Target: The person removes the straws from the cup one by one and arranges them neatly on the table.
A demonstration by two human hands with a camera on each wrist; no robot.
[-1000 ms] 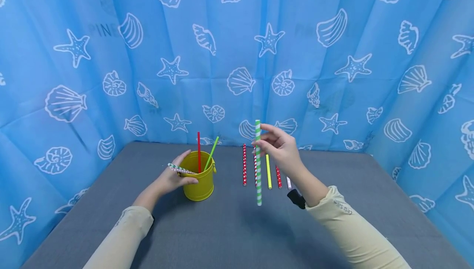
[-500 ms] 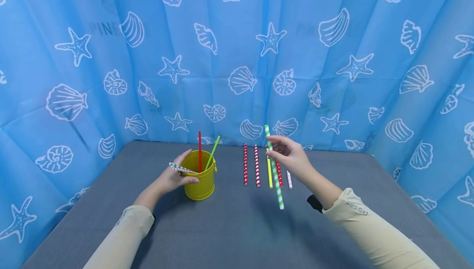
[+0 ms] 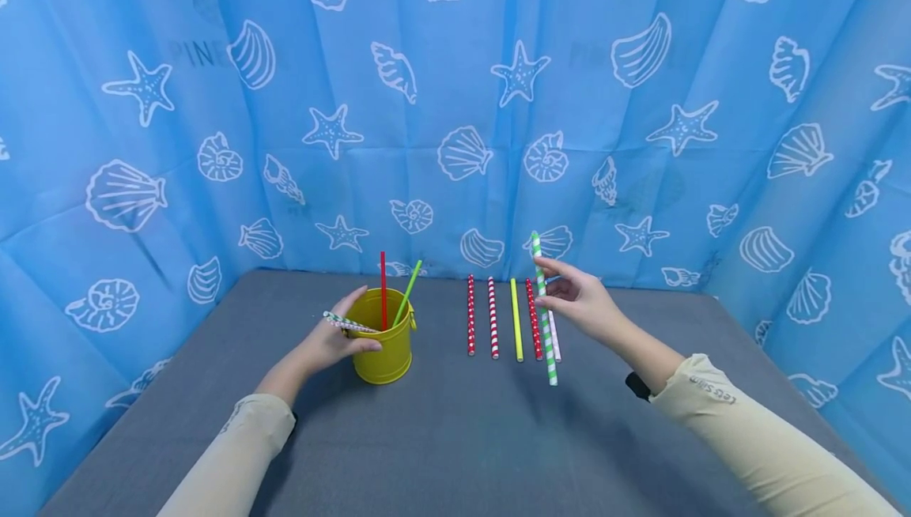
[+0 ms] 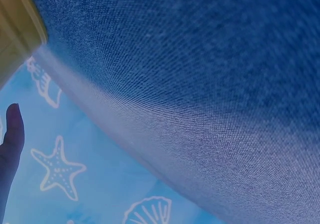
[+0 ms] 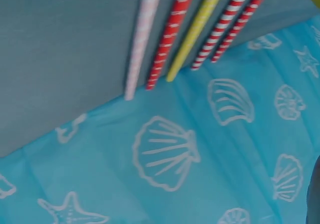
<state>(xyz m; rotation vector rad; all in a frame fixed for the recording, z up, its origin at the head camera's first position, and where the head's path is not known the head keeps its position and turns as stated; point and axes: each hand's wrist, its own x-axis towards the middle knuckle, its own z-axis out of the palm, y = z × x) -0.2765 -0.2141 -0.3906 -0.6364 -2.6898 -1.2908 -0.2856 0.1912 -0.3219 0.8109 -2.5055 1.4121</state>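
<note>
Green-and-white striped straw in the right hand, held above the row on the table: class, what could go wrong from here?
1. The right hand pinches the green-and-white striped straw only near its top; the long free end could swing and knock the row of straws askew.
2. The left hand holds the yellow bucket and also a striped straw; the bucket could tip, spilling its red straw and green straw.

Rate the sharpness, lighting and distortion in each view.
Head view: sharp and evenly lit, with soft shadows under the yellow bucket and the green striped straw; the backdrop bows at the edges. Left wrist view: tabletop weave crisp, bucket edge blurred, fingertip dark. Right wrist view: slightly soft throughout, with no glare.
</note>
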